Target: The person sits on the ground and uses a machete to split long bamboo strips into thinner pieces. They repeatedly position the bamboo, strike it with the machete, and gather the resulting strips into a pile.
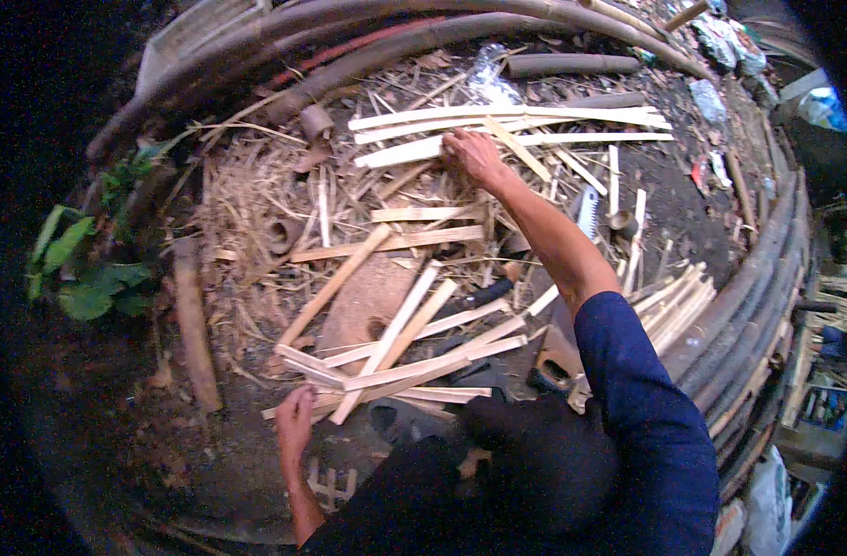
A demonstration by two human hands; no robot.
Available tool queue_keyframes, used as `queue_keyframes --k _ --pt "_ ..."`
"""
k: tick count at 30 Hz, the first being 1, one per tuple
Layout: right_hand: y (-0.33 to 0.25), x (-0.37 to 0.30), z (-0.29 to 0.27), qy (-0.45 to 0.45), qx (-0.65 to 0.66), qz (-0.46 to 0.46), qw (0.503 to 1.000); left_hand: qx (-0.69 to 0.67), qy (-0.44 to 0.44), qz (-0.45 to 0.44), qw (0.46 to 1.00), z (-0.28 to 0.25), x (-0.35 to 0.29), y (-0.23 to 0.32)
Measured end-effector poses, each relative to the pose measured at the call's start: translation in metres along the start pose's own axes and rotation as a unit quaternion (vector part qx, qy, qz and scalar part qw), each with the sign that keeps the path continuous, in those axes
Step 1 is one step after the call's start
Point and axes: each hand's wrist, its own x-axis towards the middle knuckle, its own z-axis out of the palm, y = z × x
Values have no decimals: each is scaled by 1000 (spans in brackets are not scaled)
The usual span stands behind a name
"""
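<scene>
My right hand (474, 157) is stretched out toward the far side, its fingers closed on a long pale bamboo strip (400, 152). Just beyond it lie more long bamboo strips (507, 113), roughly side by side. Near the lower left, my left hand (296, 408) has its fingers bent around the ends of several shorter bamboo strips (433, 362) that cross one another in front of me. Its fingertips are partly hidden, and they appear to grip a strip end. Between the hands, loose strips (335, 292) lie over a brown wooden board (372, 292).
A toothed saw blade (587, 213) lies right of my right forearm. Thick bamboo poles (757, 306) curve along the right, and others (349, 28) along the far side. A bundle of strips (674, 306) rests at right. Dry shavings (247, 204) and a leafy plant (94, 269) are at left.
</scene>
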Motion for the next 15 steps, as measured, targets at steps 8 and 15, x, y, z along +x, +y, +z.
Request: queue_keyframes --k 8,15 --pt "-164 40 -94 5 248 -214 945 -352 175 97 914 8 43 41" --pt "-286 -47 -86 11 344 -321 882 -559 304 86 766 -28 57 26"
